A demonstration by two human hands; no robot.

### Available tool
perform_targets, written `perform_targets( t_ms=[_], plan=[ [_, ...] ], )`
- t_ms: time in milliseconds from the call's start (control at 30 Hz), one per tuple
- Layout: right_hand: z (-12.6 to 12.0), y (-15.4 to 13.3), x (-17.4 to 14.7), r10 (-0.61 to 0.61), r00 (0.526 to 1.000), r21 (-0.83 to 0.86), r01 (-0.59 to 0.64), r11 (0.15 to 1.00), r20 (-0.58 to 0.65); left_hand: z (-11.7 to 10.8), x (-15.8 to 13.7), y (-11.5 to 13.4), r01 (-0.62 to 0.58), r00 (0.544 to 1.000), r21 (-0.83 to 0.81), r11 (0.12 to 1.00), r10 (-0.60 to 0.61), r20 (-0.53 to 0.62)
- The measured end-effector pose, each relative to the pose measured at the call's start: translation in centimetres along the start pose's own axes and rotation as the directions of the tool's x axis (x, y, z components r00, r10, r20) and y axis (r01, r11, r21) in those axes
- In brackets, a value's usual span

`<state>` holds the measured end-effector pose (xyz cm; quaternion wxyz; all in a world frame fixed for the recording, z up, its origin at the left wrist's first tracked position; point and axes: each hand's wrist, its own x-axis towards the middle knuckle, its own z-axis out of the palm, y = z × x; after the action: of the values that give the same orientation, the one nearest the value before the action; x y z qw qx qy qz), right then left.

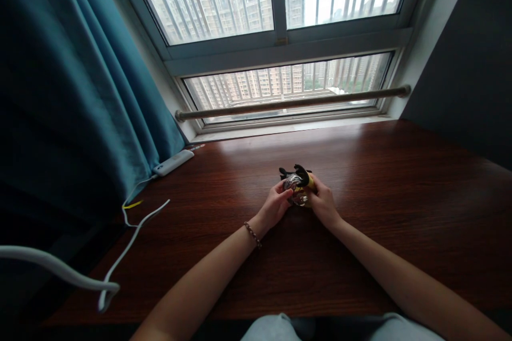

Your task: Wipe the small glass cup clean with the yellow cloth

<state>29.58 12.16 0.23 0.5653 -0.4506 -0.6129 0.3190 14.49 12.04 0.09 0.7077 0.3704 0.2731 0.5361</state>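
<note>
Both hands are together above the middle of the wooden tabletop, closed around a small black, yellow and shiny silver object [303,177]. My left hand [276,202] pinches its silvery, crinkled-looking part from the left, thumb toward the front. On the other side, my right hand [323,203] grips the yellow part. Black curved pieces stick up above the fingers. A glossy, clear-looking part shows low between the hands. The object's exact kind is too small to make out, and the fingers hide some of it. A beaded bracelet [253,235] is on the left wrist.
The reddish-brown tabletop [384,181] runs up to a window with a metal rail [296,104] across it. At the left lie a white power strip [174,163], a white cable [138,234] and a yellow tag [133,204], beside a blue curtain [120,90].
</note>
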Motion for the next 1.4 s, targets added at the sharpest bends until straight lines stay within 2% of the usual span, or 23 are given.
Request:
perform_targets(
  t_ms=[133,333,433,567,667,800,1000,1133,1400],
  plan=[
    [-0.3,-0.3,-0.1,0.065,0.995,-0.146,-0.075,0.986,-0.069,0.0,-0.1,-0.4,-0.057,0.998,0.177,0.982,0.062,-0.02],
    [-0.5,0.2,0.2,0.205,0.966,-0.161,-0.23,0.96,-0.156,-0.1,0.1,-1.2,-0.215,0.976,0.453,0.865,0.181,0.118],
    [-0.4,0.4,0.2,0.202,0.968,-0.128,-0.221,0.967,-0.147,-0.2,0.3,-1.2,-0.237,0.971,0.501,0.833,0.213,0.107],
    [-0.3,0.7,0.0,0.195,0.972,-0.093,-0.208,0.974,-0.131,-0.1,0.2,-0.8,-0.199,0.979,0.436,0.878,0.193,0.059],
    [-0.3,0.5,-0.2,0.156,0.98,-0.091,-0.167,0.982,-0.121,0.1,0.1,-0.5,-0.15,0.988,0.371,0.916,0.154,0.019],
    [-0.5,-0.1,-0.3,0.065,0.991,-0.157,-0.084,0.984,-0.121,0.0,-0.1,-0.5,-0.118,0.992,0.361,0.925,0.13,-0.007],
    [-0.6,0.0,-0.2,-0.049,0.995,-0.116,0.039,0.993,-0.085,-0.7,0.0,-0.9,-0.144,0.99,0.359,0.922,0.137,0.044],
    [-0.5,0.6,0.0,-0.085,0.993,-0.13,0.075,0.989,-0.078,-0.8,0.0,-1.0,-0.115,0.993,0.321,0.94,0.102,0.057],
    [-0.4,0.3,0.0,-0.326,0.945,-0.003,0.326,0.945,0.023,-0.2,-0.1,-0.6,-0.015,0.999,0.245,0.969,0.023,-0.031]
  ],
)
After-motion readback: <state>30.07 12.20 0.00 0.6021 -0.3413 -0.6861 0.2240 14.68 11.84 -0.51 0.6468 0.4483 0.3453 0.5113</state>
